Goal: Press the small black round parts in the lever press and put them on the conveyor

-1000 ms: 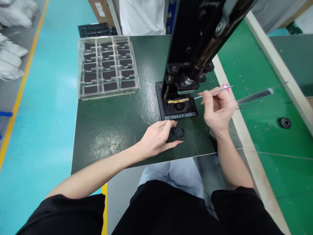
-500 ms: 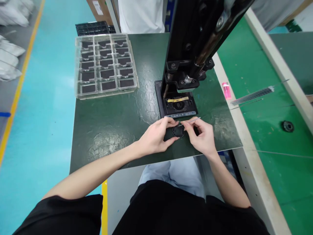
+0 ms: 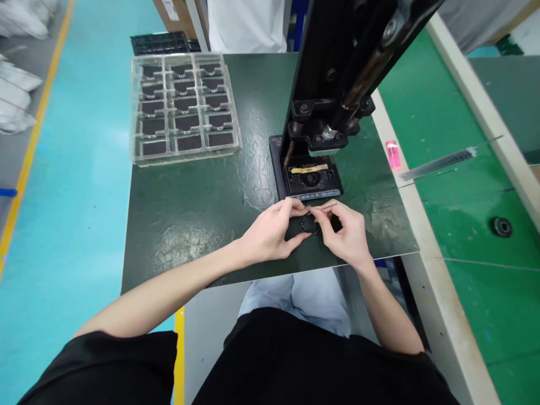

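Right now, left hand (image 3: 270, 233) gripping a round black part (image 3: 308, 224) on the worktop (image 3: 189, 214), right hand (image 3: 343, 233) pinching tweezers (image 3: 324, 207), tips at the part's upper edge, just before the press base (image 3: 310, 180)

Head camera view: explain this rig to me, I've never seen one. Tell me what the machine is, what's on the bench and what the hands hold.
This picture comes from a camera worn on the person's head, looking down at their hands. The tall black machine looks like a bench press, with a black fixture on its base. On the dark green mat sits a clear plastic tray of compartments holding dark flat parts. The left hand steadies a round black part, while the right hand pinches slim metal tweezers over it.
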A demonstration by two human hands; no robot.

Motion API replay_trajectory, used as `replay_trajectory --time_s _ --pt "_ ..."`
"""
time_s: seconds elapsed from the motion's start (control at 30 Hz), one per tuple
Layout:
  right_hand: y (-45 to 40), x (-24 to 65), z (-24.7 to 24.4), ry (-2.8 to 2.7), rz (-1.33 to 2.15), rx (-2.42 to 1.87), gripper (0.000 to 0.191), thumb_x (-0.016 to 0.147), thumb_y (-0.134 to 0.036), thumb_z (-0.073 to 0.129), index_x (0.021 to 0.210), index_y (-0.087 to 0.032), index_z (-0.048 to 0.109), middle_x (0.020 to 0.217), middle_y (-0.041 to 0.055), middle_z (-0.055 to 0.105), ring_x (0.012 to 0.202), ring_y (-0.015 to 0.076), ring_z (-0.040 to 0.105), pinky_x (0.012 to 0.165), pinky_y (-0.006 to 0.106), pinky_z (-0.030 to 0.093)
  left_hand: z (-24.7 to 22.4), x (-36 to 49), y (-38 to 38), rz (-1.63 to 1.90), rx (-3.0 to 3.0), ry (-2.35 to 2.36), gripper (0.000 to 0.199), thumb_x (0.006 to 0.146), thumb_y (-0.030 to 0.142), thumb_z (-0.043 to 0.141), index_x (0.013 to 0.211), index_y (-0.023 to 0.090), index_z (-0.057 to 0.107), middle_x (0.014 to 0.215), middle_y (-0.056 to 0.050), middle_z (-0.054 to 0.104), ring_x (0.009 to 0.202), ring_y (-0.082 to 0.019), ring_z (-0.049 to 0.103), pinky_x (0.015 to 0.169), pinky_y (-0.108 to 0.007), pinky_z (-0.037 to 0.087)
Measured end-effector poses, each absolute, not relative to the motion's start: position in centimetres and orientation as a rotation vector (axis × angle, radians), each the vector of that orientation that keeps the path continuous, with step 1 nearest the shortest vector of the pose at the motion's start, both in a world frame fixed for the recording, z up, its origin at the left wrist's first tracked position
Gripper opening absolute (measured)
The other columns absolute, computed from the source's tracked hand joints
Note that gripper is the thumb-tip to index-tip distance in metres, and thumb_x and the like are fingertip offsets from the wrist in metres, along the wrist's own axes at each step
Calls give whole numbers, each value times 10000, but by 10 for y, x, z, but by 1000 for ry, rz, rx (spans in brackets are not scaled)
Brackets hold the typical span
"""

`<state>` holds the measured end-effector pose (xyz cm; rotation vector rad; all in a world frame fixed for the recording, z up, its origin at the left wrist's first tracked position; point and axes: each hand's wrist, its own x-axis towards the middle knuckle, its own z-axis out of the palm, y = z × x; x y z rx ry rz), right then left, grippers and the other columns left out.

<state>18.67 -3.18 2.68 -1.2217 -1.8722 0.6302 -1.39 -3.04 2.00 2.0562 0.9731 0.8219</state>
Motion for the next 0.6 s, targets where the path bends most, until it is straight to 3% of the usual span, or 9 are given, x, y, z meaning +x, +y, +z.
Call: replay_trajectory --time_s 0.2,0.6 --pt "-32 185 25 -2012 476 -1136 189 1001 -183 552 821 -221 600 770 47 658 705 188 605 641 332 474 18 -14 -31 836 2076 1000 462 915 289 709 1245 225 391 1221 -115 701 1198 -313 705 956 -474 615" --pt "-29 182 24 -2097 417 -1083 208 998 -141 532 810 -217 574 750 41 619 702 193 587 649 333 459 8 -11 -30 889 2114 1024 486 898 282 727 1251 200 402 1207 -129 675 1121 -300 737 894 -434 637"
